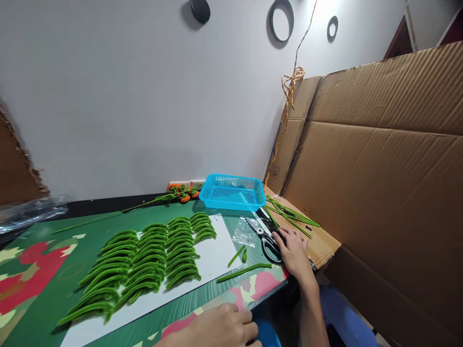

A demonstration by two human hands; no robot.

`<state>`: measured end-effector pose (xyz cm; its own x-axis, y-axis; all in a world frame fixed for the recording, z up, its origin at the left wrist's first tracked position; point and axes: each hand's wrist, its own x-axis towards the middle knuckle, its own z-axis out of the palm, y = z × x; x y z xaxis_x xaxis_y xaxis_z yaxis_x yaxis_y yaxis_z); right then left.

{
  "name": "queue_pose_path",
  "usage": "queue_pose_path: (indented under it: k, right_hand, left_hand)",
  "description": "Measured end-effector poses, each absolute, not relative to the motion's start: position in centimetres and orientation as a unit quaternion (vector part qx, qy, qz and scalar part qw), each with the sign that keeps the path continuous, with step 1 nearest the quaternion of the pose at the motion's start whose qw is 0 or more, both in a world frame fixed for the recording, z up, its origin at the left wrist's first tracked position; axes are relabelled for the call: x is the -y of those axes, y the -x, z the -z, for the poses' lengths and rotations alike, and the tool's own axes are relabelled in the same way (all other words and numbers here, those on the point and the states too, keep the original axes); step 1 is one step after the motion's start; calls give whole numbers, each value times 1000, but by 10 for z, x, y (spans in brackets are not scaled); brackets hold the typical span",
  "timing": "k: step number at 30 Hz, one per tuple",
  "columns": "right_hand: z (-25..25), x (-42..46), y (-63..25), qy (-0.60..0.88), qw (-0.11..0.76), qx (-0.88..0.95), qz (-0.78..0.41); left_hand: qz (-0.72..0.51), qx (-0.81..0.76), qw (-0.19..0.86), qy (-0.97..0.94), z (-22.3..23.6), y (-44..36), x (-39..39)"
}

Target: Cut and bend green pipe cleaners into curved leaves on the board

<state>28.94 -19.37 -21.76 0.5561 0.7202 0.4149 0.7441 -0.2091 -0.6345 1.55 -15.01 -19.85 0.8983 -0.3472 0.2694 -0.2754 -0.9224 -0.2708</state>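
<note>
My right hand (294,253) is at the table's right side, its fingers bent down over the handle end of black-handled scissors (270,246). The blades lie open a little and point to the far left. My left hand (226,325) is at the near table edge with its fingers curled; what is inside them, if anything, is hidden. Between the hands lie a green fuzzy stem (244,273), a shorter piece (236,256) and a small looped green piece (245,255). Left of these, several curved green fuzzy pieces (146,255) are lined up in columns on a white board (219,246).
A blue plastic basket (231,205) stands by the wall. Orange-and-green fuzzy flowers (184,193) lie beside it. Several green stems (289,214) rest on cardboard at the right, below a tall cardboard wall (379,159). Clear plastic film (244,233) lies near the scissors.
</note>
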Motion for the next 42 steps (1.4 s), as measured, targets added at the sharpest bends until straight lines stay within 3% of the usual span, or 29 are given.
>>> queue_pose_path:
  k: [17, 30, 36, 42]
  right_hand:
    - [229, 197, -300, 651, 714, 252, 58]
    - [204, 248, -298, 363, 923, 80, 99]
    - [181, 289, -303, 270, 951, 136, 64]
    - [161, 297, -269, 400, 897, 189, 14]
  left_hand:
    - [133, -177, 145, 964, 192, -14, 150]
    - [141, -174, 68, 972, 184, -13, 157]
    - [296, -134, -31, 945, 179, -8, 157]
    - [400, 14, -129, 907, 170, -5, 158]
